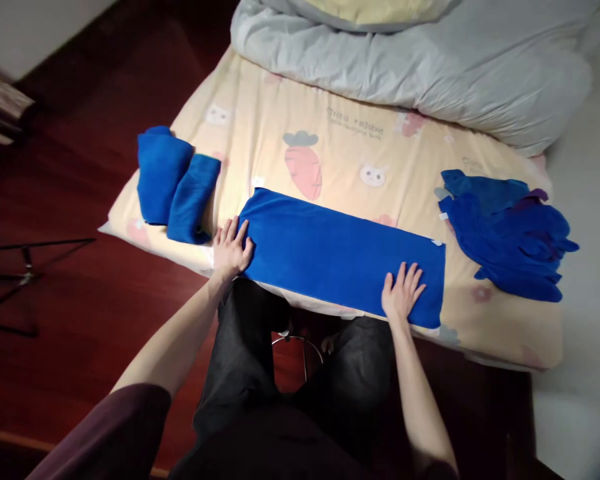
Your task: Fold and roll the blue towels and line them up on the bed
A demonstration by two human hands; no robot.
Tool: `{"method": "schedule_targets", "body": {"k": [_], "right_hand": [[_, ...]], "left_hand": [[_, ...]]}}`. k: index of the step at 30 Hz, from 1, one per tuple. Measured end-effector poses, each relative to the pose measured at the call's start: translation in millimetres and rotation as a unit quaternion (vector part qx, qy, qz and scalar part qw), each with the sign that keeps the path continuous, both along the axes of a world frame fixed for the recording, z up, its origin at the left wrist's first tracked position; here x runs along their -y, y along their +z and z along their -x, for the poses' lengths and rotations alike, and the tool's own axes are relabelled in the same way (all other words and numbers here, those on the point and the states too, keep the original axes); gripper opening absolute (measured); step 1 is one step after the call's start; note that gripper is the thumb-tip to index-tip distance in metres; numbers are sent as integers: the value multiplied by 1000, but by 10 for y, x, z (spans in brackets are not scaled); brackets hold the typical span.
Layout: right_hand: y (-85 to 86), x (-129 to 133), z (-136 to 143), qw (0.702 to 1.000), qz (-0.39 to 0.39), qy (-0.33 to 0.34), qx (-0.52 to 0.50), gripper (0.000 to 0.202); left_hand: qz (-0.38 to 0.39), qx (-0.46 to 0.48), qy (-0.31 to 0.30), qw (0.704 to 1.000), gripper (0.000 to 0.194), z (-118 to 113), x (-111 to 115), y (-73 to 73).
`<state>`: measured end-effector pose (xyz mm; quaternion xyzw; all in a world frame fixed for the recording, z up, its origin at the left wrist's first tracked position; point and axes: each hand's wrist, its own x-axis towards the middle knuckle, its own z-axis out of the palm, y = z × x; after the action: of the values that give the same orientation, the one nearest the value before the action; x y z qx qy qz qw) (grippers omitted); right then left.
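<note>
A blue towel (325,247) lies stretched out as a long flat strip along the front edge of the bed. My left hand (233,248) rests on its left end, fingers spread. Near the right end my right hand (403,291) lies flat on the cloth, its fingers apart. To the left sit two folded blue cloths, a larger bundle (163,175) and a smaller bundle (194,199) leaning against it. A crumpled pile of blue cloths (515,233), with some teal and purple in it, is on the right side of the bed.
The bed (260,100) has a peach sheet printed with carrots and rabbits. A grey quilt (380,67) is bunched at the back. Black tripod legs (25,273) stand on the dark red floor (80,180) at left. A pale wall (590,267) borders the right.
</note>
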<state>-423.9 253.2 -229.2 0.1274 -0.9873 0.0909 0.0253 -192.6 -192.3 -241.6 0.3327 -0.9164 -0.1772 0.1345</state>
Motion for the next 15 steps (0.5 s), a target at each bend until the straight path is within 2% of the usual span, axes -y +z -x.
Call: {"method": "schedule_targets", "body": {"k": [3,7,9,11,12,15], "right_hand": [[-95,141,-312,1000,8,-23,11,70],[-101,174,-263,999,10,-36,11,70],[-96,154,-224,999,11,-32,15,71],[-103,138,-217,999,13,-31,10,71],[-111,133,-220,999,14,-30,6,71],[-134,131,-228,999,20,-27,-3,69]], "left_hand": [[5,11,6,1000,65,3,9,4],[1,38,1,999,66,-23,40,34],[7,42,-4,999,67,4,-32,48],[26,29,-41,998,68,114,-253,37],[36,18,-78,996,69,211,-423,20],[35,0,-246,969,63,657,-1040,-41]]}}
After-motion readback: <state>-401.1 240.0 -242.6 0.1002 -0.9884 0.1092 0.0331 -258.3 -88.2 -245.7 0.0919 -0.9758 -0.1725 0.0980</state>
